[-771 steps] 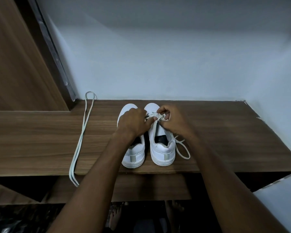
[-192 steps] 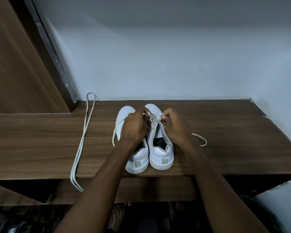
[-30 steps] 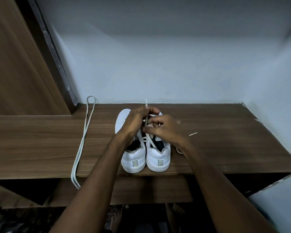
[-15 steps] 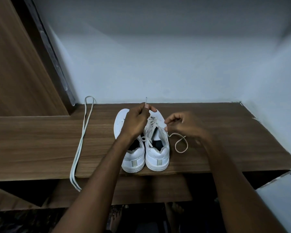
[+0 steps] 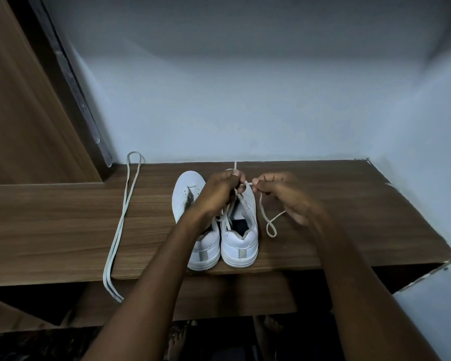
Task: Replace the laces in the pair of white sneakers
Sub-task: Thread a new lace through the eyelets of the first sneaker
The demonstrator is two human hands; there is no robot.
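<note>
Two white sneakers stand side by side, heels toward me, on the wooden shelf [image 5: 63, 230]. The left sneaker [image 5: 186, 196] shows bare eyelets. The right sneaker [image 5: 241, 238] carries a white lace [image 5: 270, 225] crossed over its tongue. My left hand [image 5: 219, 191] pinches one lace end, whose tip sticks up above my fingers. My right hand [image 5: 281, 194] pinches the other end just right of it, and a loop of slack hangs down to the shelf beside the right sneaker. The toe of the right sneaker is hidden behind my hands.
A second white lace [image 5: 123, 225] lies folded double along the shelf's left part, its ends hanging over the front edge. A brown wooden panel [image 5: 24, 113] rises at the left. Pale walls close the back and right sides. Bare feet [image 5: 182, 337] show below the shelf.
My right hand has moved back toward my left hand, bringing the two lace ends close together above the right sneaker. The slack loop now hangs beside the shoe.
</note>
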